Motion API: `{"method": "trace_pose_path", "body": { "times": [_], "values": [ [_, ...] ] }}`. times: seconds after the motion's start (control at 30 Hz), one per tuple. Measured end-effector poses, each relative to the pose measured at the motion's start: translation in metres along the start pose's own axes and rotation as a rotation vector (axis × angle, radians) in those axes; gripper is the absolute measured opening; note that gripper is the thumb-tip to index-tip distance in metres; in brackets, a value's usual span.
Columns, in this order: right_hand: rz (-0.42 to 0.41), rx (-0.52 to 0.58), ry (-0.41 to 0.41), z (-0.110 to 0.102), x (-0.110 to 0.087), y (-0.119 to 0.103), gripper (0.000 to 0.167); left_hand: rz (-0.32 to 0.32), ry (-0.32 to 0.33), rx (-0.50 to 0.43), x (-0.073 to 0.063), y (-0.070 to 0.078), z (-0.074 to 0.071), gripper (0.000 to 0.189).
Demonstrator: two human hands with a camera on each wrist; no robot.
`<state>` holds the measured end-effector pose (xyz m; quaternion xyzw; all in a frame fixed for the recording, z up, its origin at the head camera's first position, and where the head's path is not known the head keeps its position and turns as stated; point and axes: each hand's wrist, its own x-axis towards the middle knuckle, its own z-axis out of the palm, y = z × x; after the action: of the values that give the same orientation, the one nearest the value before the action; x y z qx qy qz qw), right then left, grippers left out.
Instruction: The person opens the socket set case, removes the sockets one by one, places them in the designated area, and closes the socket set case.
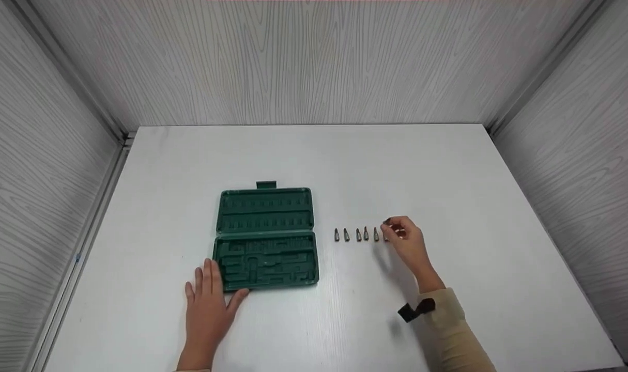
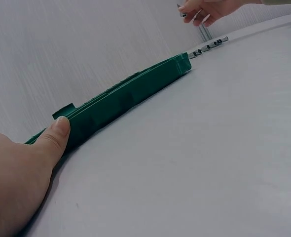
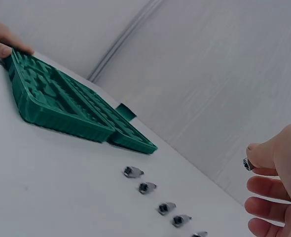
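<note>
A green plastic case (image 1: pixel 285 264) lies unfolded on the white table, its moulded recesses facing up. My left hand (image 1: pixel 206 310) rests at its near left corner, fingers straight along the left side. The thumb presses against the front wall, as the left wrist view shows. Right of the case, several small metal sockets (image 1: pixel 358 235) lie in a row. Above the row's right end, my right hand (image 1: pixel 408 244) pinches one socket (image 3: pixel 247 164) between thumb and fingertips, raised off the table. That hand partly covers the last sockets of the row.
The case's lid (image 1: pixel 265 210) lies flat on the far side, with a latch tab (image 1: pixel 266 184) sticking out from it. Grey wood-grain panels (image 1: pixel 303 62) enclose the table (image 1: pixel 314 160) at the back and both sides. A black strap (image 1: pixel 416 309) hangs at the right cuff.
</note>
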<state>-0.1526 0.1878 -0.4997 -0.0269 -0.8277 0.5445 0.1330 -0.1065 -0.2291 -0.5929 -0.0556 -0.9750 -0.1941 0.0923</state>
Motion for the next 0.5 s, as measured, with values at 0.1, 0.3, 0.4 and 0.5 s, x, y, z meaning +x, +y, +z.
{"method": "trace_pose_path", "body": {
  "times": [0.1, 0.3, 0.4, 0.5],
  "values": [
    [0.044, -0.017, 0.05, -0.022, -0.001, 0.012, 0.016, -0.003, -0.019, -0.004, 0.0, 0.001, 0.0, 0.096],
    [0.137, -0.088, 0.11, -0.054, 0.007, 0.066, 0.024, -0.003, -0.022, -0.001, 0.0, 0.002, -0.001, 0.096],
    [0.152, -0.16, 0.087, -0.06, 0.009, 0.08, 0.021, -0.004, -0.022, -0.002, 0.0, 0.002, -0.001, 0.096],
    [0.175, -0.247, 0.032, -0.062, 0.012, 0.085, 0.02, -0.003, -0.018, -0.004, 0.0, 0.002, -0.002, 0.096]
  ]
}}
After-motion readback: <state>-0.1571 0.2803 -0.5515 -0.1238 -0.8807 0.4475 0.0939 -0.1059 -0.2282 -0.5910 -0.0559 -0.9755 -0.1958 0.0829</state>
